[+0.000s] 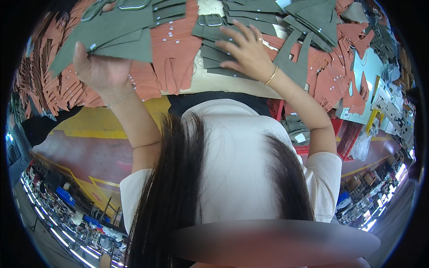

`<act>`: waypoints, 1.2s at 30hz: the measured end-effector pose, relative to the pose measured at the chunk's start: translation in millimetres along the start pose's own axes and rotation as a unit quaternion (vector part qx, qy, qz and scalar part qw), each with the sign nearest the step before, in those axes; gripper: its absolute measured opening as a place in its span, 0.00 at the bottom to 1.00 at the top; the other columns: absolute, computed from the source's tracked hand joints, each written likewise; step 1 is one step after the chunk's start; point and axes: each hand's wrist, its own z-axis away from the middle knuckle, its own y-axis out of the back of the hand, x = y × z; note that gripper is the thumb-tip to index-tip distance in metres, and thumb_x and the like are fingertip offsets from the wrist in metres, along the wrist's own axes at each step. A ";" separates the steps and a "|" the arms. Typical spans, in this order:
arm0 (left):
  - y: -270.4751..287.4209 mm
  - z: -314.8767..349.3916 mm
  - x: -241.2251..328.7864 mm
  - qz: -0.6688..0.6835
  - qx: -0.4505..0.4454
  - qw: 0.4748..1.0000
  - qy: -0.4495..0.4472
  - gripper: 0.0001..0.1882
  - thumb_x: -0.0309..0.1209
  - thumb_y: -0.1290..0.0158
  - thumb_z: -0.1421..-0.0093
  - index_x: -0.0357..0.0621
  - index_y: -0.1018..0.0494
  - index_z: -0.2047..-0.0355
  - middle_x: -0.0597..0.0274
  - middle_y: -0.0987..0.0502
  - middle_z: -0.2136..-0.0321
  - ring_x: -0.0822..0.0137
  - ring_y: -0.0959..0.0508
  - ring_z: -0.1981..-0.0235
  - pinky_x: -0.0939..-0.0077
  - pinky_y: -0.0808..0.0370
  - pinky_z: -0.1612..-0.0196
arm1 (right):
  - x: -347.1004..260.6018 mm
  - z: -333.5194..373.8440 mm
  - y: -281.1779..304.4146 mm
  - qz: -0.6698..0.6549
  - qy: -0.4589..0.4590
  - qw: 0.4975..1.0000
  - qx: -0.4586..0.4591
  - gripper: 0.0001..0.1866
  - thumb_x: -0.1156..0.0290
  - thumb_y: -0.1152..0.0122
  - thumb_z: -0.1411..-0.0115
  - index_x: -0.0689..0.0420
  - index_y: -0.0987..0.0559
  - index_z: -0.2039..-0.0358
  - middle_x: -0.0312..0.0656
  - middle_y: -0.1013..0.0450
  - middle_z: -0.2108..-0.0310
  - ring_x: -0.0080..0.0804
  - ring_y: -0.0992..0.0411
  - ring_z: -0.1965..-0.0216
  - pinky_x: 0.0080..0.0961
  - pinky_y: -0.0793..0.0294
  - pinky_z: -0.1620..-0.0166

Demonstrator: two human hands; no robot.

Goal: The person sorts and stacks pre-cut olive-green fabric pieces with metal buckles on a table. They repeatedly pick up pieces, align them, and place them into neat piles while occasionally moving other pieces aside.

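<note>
Our left hand [96, 67] clamped a fanned stack of olive cut pieces [111, 31] for sorting; right hand [246, 51], fingers spread, steadied the olive pile [219, 56] near the surface [210, 82] edge.

Matt grey-green leather pieces [111, 31], matt rust-orange leather pieces [174, 49] — shiny metal buckle [213, 20], thin gold-coloured bracelet [271, 76]

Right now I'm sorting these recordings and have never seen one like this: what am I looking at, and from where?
This is one picture from a wide fisheye camera worn on a person's head, looking down, so edges bend. No machine: two bare hands. The left hand grips a fanned stack of grey-green cut pieces, lifted. The right hand lies flat, fingers spread, on a grey-green pile on the table. Orange-brown cut pieces cover much of the table.
</note>
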 end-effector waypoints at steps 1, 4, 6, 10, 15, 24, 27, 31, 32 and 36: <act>3.9 1.4 -0.2 -0.006 0.000 1.000 -0.001 0.42 0.45 0.39 0.45 0.33 0.40 0.37 0.44 0.35 0.39 0.46 0.39 0.34 0.39 0.47 0.31 | -3.4 10.6 -16.0 -0.015 0.016 0.999 0.031 0.27 0.54 0.29 0.50 0.38 0.24 0.48 0.33 0.37 0.37 0.41 0.43 0.33 0.53 0.46 0.36; 17.0 3.0 -5.1 -0.030 0.015 0.999 -0.009 0.48 0.51 0.35 0.49 0.33 0.40 0.37 0.46 0.34 0.39 0.47 0.40 0.34 0.36 0.47 0.32 | -10.4 27.7 -46.6 -0.004 0.015 1.000 0.018 0.27 0.54 0.30 0.50 0.37 0.24 0.48 0.32 0.38 0.36 0.40 0.47 0.31 0.56 0.53 0.33; 24.4 1.7 -7.7 -0.017 0.032 0.999 -0.030 0.52 0.55 0.33 0.51 0.32 0.41 0.37 0.47 0.34 0.40 0.48 0.40 0.34 0.34 0.46 0.33 | -11.4 30.5 -52.3 -0.018 0.016 0.999 0.024 0.24 0.54 0.30 0.50 0.38 0.24 0.51 0.31 0.37 0.37 0.40 0.46 0.32 0.58 0.52 0.34; 30.2 0.1 -3.2 0.190 -0.065 0.976 0.082 0.54 0.58 0.33 0.54 0.32 0.39 0.38 0.49 0.33 0.41 0.48 0.37 0.36 0.32 0.44 0.34 | -7.8 28.6 -46.6 -0.016 0.008 0.999 0.035 0.21 0.59 0.31 0.48 0.40 0.22 0.53 0.30 0.36 0.38 0.38 0.46 0.31 0.58 0.53 0.33; 18.4 6.6 -9.4 -0.045 0.035 0.998 0.016 0.51 0.58 0.33 0.53 0.32 0.37 0.40 0.49 0.29 0.44 0.50 0.34 0.38 0.40 0.41 0.33 | -13.4 29.4 -43.5 0.017 0.035 0.999 0.027 0.14 0.62 0.32 0.47 0.42 0.20 0.59 0.29 0.33 0.40 0.37 0.44 0.32 0.58 0.55 0.33; 2.8 12.3 -13.0 0.020 0.086 0.996 0.003 0.45 0.55 0.36 0.50 0.36 0.36 0.41 0.49 0.27 0.47 0.51 0.32 0.40 0.43 0.38 0.34 | 51.2 23.5 -16.6 0.046 -0.127 0.980 0.149 0.05 0.65 0.35 0.44 0.48 0.17 0.67 0.31 0.27 0.48 0.34 0.35 0.40 0.50 0.43 0.40; 6.5 9.8 -12.8 -0.047 0.003 0.999 0.004 0.45 0.55 0.37 0.48 0.37 0.38 0.40 0.49 0.27 0.47 0.52 0.32 0.39 0.44 0.36 0.35 | 77.9 31.0 -13.9 0.089 -0.166 0.973 0.133 0.06 0.66 0.36 0.44 0.49 0.17 0.66 0.30 0.25 0.52 0.33 0.31 0.47 0.43 0.38 0.46; 6.2 11.0 -19.5 -0.247 0.038 0.968 -0.016 0.45 0.56 0.38 0.46 0.37 0.39 0.39 0.49 0.27 0.47 0.53 0.32 0.40 0.47 0.35 0.36 | 91.2 34.3 -17.2 0.098 -0.179 0.973 0.112 0.07 0.66 0.35 0.45 0.50 0.16 0.65 0.30 0.25 0.57 0.33 0.29 0.54 0.36 0.34 0.50; 4.7 10.9 -21.0 -0.243 0.049 0.969 -0.024 0.45 0.56 0.38 0.46 0.37 0.39 0.39 0.49 0.27 0.48 0.53 0.31 0.40 0.47 0.34 0.36 | 91.5 34.0 -17.9 0.079 -0.177 0.974 0.116 0.07 0.65 0.34 0.45 0.50 0.16 0.65 0.31 0.25 0.57 0.33 0.30 0.54 0.36 0.33 0.51; -4.2 10.6 -21.2 -0.139 0.068 0.987 -0.035 0.43 0.55 0.38 0.46 0.37 0.38 0.40 0.49 0.26 0.51 0.55 0.28 0.45 0.50 0.33 0.36 | 87.8 31.6 -20.8 0.055 -0.211 0.972 0.086 0.07 0.65 0.33 0.46 0.51 0.17 0.67 0.32 0.26 0.61 0.34 0.30 0.56 0.37 0.32 0.52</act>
